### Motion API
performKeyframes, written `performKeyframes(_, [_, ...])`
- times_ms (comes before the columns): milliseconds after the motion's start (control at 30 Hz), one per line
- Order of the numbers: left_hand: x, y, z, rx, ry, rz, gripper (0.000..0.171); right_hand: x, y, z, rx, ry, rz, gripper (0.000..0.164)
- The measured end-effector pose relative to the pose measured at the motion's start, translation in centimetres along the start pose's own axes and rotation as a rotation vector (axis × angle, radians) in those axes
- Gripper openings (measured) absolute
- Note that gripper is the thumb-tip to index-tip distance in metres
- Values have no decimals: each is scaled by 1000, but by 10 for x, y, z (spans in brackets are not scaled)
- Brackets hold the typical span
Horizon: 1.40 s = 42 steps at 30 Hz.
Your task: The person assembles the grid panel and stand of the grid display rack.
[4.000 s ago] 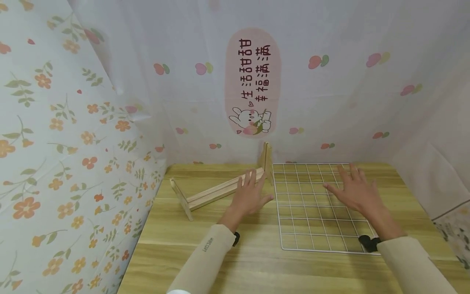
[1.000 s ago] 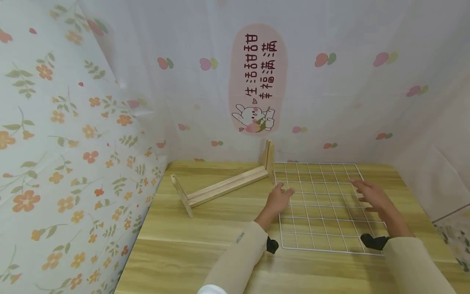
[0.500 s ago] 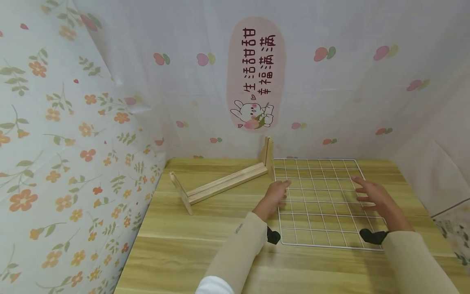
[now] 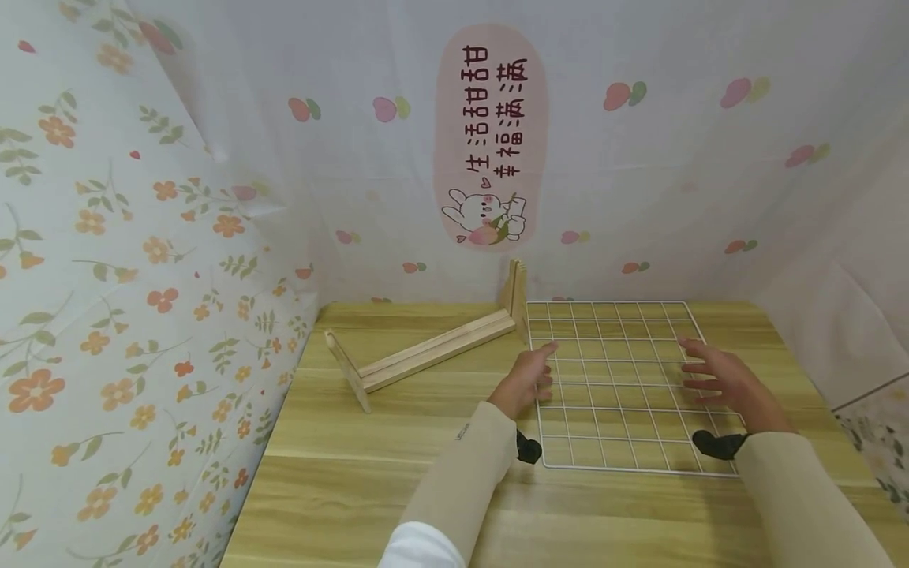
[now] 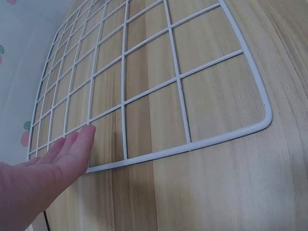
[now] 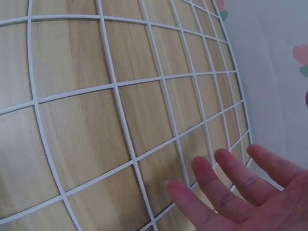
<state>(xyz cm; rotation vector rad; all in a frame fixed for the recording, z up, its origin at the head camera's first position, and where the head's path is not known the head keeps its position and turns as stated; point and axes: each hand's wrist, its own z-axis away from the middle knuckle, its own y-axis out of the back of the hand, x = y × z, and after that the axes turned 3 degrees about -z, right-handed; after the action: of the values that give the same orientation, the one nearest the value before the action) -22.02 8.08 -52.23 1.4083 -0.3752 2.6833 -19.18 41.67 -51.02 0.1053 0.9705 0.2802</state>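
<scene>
A white wire grid panel (image 4: 611,469) lies flat on the wooden tabletop. At its left edge is my left hand (image 4: 525,380), thumb pointing away over the wires. In the left wrist view that hand (image 5: 53,178) has its palm turned up, with relaxed fingers overlapping the rim (image 5: 190,146). My right hand (image 4: 727,383) is over the panel's right side, palm facing inward. Its fingers (image 6: 207,178) are loosely spread above the wires in the right wrist view. Neither hand grips anything. Left of the panel stands a pale wooden rack (image 4: 436,351) with two upright ends.
The tabletop (image 4: 398,473) has a wood-grain pattern. Behind it hangs a pale sheet (image 4: 682,158) printed with fruit and a pink label. A floral sheet (image 4: 142,315) covers the left side. Each wrist carries a black mount (image 4: 719,444).
My left hand has gone from over the wooden rack to the panel's left edge. The right hand has turned from palm down to palm inward. In the last half second both barely moved.
</scene>
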Motion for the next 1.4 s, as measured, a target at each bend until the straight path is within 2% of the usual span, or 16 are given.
performKeyframes(200, [-1, 0, -1, -19, 34, 35, 80, 3, 1, -2, -55, -20, -59, 91])
performKeyframes(533, [-9, 1, -4, -12, 68, 99, 87, 10, 0, -9, -61, -95, -94, 95])
performKeyframes(1000, [-13, 3, -7, -53, 76, 148, 77, 11, -3, -17, -72, -114, -149, 96])
performKeyframes(1200, [-14, 2, -10, -57, 89, 185, 78, 12, 0, -17, -100, -120, -172, 92])
performKeyframes(1400, [-13, -4, -11, -55, 104, 221, 82, 11, 1, -16, -87, -139, -214, 90])
